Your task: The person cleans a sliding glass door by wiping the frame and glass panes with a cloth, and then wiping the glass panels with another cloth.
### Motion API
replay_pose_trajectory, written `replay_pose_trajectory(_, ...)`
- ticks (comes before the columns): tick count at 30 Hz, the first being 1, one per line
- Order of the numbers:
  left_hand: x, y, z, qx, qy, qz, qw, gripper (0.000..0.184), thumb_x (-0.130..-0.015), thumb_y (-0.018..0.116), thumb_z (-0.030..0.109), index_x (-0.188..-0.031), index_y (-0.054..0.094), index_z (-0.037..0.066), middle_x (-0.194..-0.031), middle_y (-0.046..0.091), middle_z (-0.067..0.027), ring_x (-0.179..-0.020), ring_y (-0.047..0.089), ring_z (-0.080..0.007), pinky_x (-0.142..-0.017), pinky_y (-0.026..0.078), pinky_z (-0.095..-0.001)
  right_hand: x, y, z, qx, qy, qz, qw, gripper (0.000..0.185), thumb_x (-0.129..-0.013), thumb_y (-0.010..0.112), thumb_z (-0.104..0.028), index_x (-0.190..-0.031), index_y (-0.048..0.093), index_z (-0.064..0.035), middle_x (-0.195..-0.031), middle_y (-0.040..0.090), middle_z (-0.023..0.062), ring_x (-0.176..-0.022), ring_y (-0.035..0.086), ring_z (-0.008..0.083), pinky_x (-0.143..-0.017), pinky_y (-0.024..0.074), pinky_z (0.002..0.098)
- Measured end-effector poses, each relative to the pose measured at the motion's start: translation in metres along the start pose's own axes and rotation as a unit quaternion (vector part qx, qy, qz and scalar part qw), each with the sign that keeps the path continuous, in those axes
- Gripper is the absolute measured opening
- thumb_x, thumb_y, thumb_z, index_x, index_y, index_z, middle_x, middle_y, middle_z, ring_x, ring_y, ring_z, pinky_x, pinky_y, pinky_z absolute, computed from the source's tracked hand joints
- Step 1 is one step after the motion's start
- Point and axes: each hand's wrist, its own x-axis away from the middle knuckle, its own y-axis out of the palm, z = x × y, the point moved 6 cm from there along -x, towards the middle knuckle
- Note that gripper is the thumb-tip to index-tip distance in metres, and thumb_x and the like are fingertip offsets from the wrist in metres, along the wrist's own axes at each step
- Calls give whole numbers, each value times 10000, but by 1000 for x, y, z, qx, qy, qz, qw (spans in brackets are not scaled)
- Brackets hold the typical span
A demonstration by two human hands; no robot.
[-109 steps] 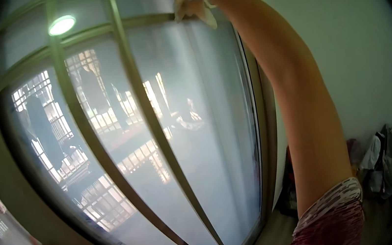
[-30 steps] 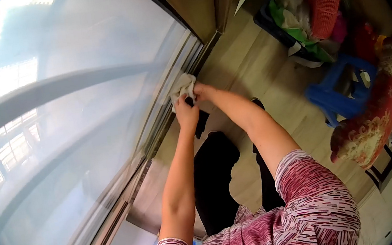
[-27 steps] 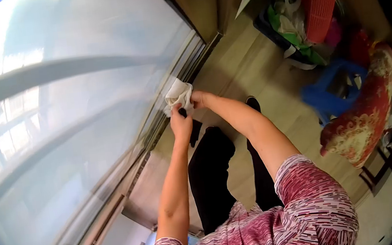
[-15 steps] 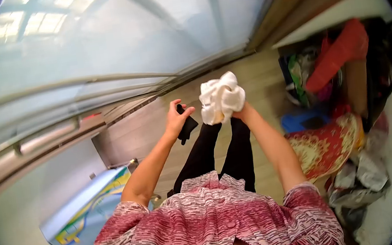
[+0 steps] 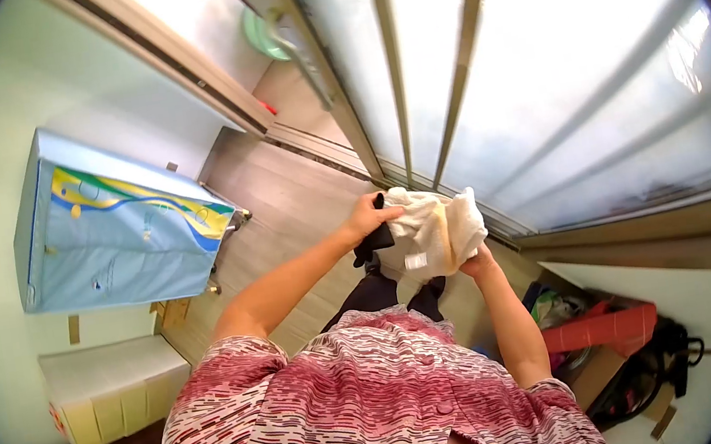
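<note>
The white cloth is spread between both hands, just toward three o'clock from the middle of the view, with the left hand pinching its nine o'clock edge under the thumb and a black thing (too unclear to name) hanging at that same hand. At the cloth's five o'clock edge the right hand holds on, most of its fingers hidden by the folds. The glass door stands toward two o'clock, a blue box at nine and a red basket at four.
</note>
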Motion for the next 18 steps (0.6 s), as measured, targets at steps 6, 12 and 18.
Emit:
replay_pose_trajectory(6, 19, -122, 39, 11, 73, 109, 991, 328, -803, 678, 219, -1001, 619, -35, -890, 661, -75, -777, 619, -132, -694, 487, -267, -91, -16, 35, 198, 61, 246, 947, 380, -894, 444, -172, -1259, 475, -71, -1264, 487, 102, -1131, 494, 314, -917, 431, 419)
replay_pose_trajectory(12, 32, -208, 69, -214, 193, 115, 951, 370, -863, 621, 272, -1048, 560, -42, -868, 637, -123, -784, 592, -154, -711, 470, -301, -206, 128, 106, 230, 68, 156, 958, 590, -918, 376, -524, -1423, 251, -246, -1492, 146, 89, -1336, 181, 402, -1029, 235, 582)
replay_pose_trajectory(18, 22, -272, 85, -269, 188, 32, 944, 358, -856, 608, 261, -1060, 556, -28, -921, 626, -166, -859, 607, -216, -764, 468, -329, -271, 285, 140, 450, -56, -112, 884, 547, -900, 373, -444, -1363, 326, -157, -1334, 394, 69, -1230, 392, 242, -1007, 330, 416)
